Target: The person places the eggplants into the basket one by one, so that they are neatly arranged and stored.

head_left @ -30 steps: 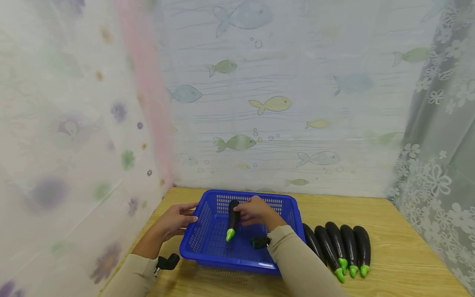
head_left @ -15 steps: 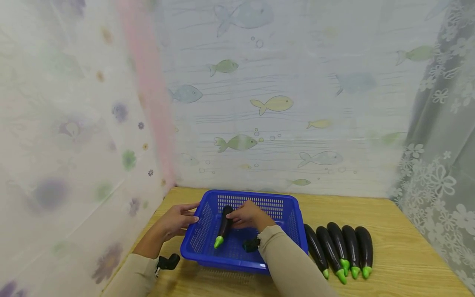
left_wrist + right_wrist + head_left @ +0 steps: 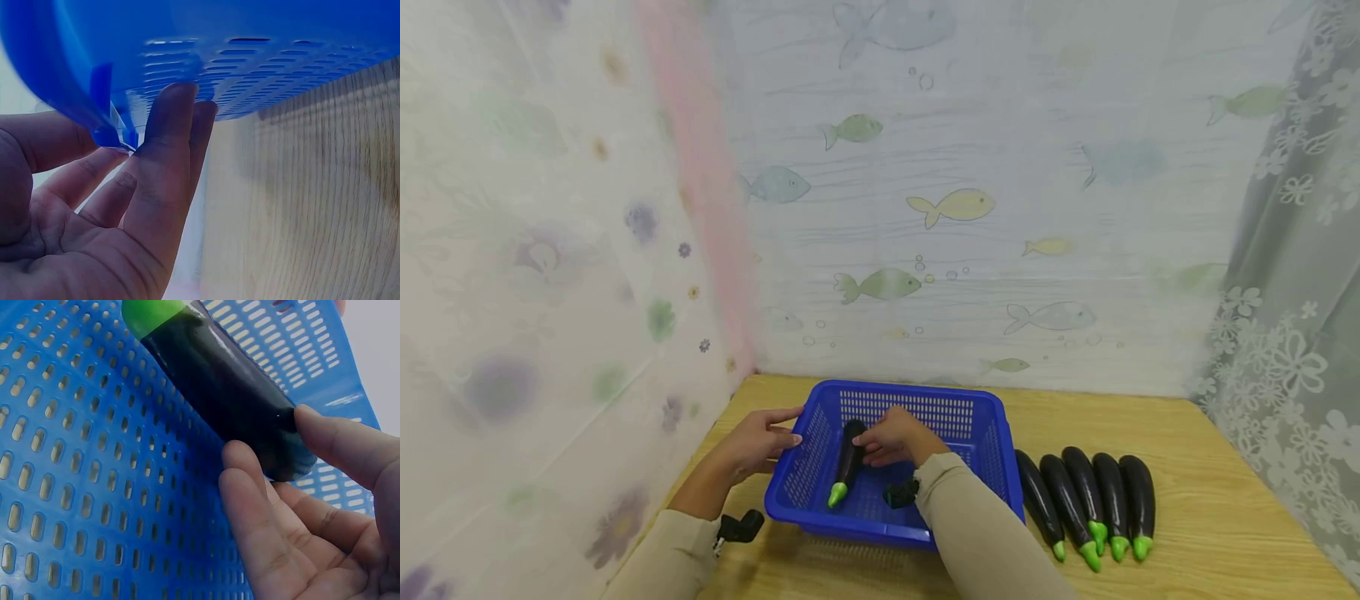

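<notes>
Eggplant (image 3: 219, 381) sits between the thumb and fingers of the right hand (image 3: 895, 437), which pinches it near its blunt dark end. It is inside the basket (image 3: 850, 527), toward the left side, with its green cap pointing to the near left; whether it touches the floor of the basket, I cannot tell. The left hand (image 3: 748, 448) grips the basket's left rim, thumb on one side and fingers against the outer wall. Each wrist comes out of a beige sleeve (image 3: 992, 537) and bears a small black device (image 3: 741, 527). The basket is blue plastic, with slotted walls and floor. Just beside it, on the right, five more eggplants (image 3: 1084, 487) lie in a row on the wooden table (image 3: 1217, 500), caps toward the person. Beyond hang a fish-print sheet (image 3: 970, 150), a flowered sheet (image 3: 550, 333) at left and a grey curtain (image 3: 1300, 275) at right.
</notes>
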The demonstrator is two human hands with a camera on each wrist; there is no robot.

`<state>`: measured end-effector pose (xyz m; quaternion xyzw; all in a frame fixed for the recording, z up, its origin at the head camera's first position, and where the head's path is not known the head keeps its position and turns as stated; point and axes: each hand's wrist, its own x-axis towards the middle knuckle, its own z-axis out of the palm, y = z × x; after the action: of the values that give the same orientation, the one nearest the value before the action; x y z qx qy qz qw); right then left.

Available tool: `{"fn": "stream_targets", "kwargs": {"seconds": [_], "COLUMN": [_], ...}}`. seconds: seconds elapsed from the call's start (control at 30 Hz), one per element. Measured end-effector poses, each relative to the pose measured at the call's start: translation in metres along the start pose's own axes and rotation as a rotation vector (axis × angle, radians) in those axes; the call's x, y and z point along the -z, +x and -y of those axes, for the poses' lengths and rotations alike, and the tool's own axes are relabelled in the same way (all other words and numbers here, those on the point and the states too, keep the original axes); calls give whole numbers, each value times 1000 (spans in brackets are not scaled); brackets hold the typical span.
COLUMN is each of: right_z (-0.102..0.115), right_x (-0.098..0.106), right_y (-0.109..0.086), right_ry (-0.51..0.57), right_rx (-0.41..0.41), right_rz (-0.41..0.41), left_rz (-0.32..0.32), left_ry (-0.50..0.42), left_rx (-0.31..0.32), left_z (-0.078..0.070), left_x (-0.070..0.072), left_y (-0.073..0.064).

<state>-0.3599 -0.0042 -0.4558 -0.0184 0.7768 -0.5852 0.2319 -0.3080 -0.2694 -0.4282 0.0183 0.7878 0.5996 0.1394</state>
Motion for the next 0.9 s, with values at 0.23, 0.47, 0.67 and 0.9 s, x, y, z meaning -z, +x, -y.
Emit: {"fn": "stream_targets", "kwargs": {"seconds": [0.23,0.47,0.67,0.9], "right_z": [-2,1,2,1], "right_x": [-1,-2,-4,-2], "right_y": [2,-3,-6,-2], "right_ry": [2,-6,10,-12], "right_rx": [-5,7,1,-3], "right_rz": [7,24,49,52], "left_rz": [4,6,-1,25], "left_ry": [4,3,-14,-20], "left_rx": [5,1,5,-8], "left_z": [0,2,3,1], "left_x": [0,1,2,2], "left_y": [0,2,2,2]}}
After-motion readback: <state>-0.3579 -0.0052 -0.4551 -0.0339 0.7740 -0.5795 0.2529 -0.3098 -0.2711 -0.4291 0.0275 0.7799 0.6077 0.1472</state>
